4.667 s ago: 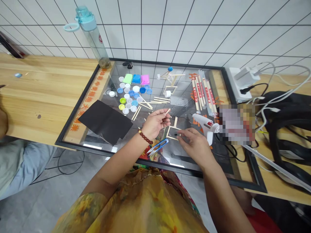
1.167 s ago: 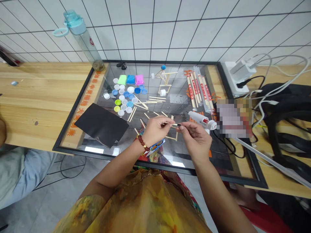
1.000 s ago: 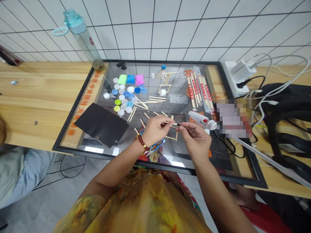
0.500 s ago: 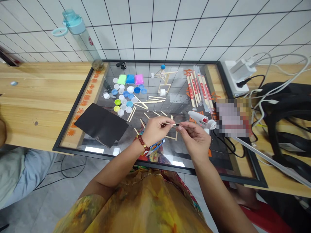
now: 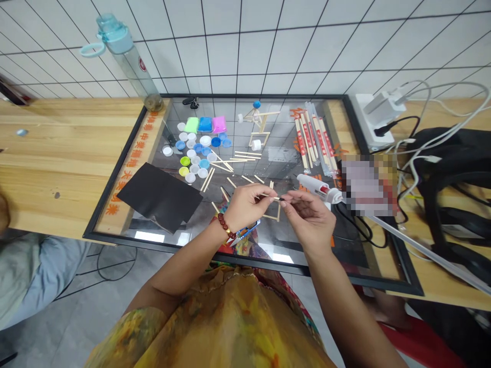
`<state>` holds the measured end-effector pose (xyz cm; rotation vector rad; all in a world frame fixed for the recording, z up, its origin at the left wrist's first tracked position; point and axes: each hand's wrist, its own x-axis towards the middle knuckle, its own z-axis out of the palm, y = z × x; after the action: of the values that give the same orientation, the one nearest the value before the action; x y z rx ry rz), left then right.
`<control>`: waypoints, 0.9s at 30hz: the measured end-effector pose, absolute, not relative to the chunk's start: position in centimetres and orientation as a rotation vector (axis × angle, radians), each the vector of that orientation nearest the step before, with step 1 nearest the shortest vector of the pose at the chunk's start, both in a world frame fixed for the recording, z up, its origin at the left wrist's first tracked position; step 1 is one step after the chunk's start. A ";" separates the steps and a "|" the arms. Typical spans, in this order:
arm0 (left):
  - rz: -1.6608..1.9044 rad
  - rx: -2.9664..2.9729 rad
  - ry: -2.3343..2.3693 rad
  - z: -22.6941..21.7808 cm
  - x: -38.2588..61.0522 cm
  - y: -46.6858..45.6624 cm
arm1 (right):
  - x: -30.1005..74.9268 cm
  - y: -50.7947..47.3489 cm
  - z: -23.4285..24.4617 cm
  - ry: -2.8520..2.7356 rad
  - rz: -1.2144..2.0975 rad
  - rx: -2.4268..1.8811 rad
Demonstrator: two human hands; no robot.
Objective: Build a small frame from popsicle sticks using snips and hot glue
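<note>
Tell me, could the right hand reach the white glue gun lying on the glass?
Probably yes: the white glue gun lies just beyond the right hand, nothing between. That hand pinches a small black piece at the thin wooden stick in the left hand, so must let go first.

Both bare forearms reach forward from the near edge and converge towards the middle. The left forearm (image 5: 184, 266) angles up to the right, and its wrist wears a bracelet of dark red round beads (image 5: 226, 227). The left hand (image 5: 245, 204) is curled, thumb and forefinger pinched on a thin pale wooden stick (image 5: 270, 196). The right forearm (image 5: 345, 306) angles up to the left. The right hand (image 5: 310, 217) faces the left one, just beside it, fingertips pinched together at the stick's right end and the other fingers loosely bent.
</note>
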<state>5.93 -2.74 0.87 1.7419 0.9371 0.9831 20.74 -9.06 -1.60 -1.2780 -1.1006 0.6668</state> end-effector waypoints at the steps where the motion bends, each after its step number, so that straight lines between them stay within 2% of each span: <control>1: 0.981 1.733 0.938 0.8 5.9 -2.7 | 20.8 -9.0 -1.6 -1.100 0.655 -1.276; 27: 0.870 1.730 0.914 0.7 5.9 -2.9 | 20.8 -9.2 -1.7 -1.108 0.660 -1.262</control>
<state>5.93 -2.92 0.73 1.7299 0.9137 0.8700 20.80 -9.24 -1.66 -1.2621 -1.1076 0.6601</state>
